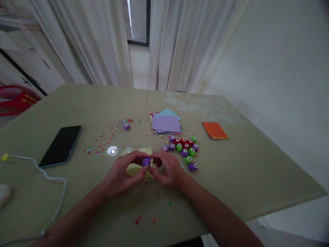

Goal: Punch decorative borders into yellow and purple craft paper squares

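Both my hands meet at the front middle of the table around a small purple craft punch [146, 161]. My left hand [125, 173] pinches it from the left, thumb below and index finger above. From the right, my right hand [168, 168] closes its fingertips on the same punch. A yellow paper square [147, 150] with small punched holes along its edges lies under and between the hands, its right edge at the punch. The left hand covers part of the paper. Whether the paper sits in the punch's slot, I cannot tell.
Several purple, red and green punches [184, 145] cluster right of my hands; another purple punch [126, 126] stands amid confetti at the left. Coloured paper sheets [166, 123], an orange paper square [215, 130], a dark tablet [61, 145] and a white cable [48, 176] lie around.
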`<act>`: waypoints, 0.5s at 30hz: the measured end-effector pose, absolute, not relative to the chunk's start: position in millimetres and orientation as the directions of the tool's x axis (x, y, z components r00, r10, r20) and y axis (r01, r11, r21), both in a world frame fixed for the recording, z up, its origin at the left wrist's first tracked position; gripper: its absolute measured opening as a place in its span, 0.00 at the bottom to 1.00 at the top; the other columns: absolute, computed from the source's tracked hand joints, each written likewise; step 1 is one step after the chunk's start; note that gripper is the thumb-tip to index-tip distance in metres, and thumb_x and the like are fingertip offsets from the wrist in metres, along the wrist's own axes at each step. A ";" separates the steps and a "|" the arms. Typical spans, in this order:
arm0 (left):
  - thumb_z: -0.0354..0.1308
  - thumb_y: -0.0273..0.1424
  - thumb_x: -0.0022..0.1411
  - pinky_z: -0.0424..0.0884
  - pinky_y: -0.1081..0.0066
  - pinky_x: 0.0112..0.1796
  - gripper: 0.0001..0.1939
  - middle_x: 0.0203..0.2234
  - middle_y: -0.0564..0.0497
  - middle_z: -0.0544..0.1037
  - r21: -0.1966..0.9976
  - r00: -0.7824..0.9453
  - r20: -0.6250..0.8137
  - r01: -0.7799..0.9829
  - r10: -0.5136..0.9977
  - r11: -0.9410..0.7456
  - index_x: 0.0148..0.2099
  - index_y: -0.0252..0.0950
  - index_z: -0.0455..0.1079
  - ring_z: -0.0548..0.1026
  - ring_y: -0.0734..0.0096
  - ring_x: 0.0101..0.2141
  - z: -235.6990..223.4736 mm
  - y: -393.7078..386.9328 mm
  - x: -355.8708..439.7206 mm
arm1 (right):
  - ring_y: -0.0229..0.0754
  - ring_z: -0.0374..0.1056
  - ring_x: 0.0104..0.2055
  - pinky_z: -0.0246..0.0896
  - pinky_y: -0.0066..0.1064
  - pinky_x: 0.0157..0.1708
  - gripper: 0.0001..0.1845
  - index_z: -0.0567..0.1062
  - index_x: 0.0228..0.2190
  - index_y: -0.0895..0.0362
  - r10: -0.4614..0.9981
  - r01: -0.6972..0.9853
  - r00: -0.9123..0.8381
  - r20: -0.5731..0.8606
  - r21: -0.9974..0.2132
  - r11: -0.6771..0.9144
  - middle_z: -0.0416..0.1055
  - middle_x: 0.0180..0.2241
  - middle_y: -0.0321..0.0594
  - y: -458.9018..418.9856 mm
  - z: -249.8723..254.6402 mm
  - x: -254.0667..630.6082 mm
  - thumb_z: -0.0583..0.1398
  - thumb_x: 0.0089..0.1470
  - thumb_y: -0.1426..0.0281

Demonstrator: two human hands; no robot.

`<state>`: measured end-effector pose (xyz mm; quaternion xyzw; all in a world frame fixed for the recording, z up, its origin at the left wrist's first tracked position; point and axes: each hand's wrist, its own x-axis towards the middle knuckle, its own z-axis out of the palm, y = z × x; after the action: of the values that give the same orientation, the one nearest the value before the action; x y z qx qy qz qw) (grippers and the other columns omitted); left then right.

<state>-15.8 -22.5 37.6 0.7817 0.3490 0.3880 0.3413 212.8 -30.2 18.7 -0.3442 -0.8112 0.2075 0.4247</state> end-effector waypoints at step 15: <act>0.66 0.26 0.65 0.81 0.72 0.42 0.15 0.41 0.52 0.86 0.826 0.458 0.353 0.257 0.816 -0.502 0.54 0.40 0.75 0.85 0.69 0.39 35.7 -21.9 -14.7 | 0.39 0.69 0.31 0.65 0.31 0.32 0.17 0.75 0.51 0.55 0.750 0.380 -0.401 0.525 -0.650 0.658 0.73 0.34 0.37 -30.8 19.8 213.6 0.63 0.69 0.56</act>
<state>-14.7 -21.9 35.7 0.7745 0.3463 0.3886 0.3595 213.6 -30.8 19.8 -0.3500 -0.8075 0.2202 0.4207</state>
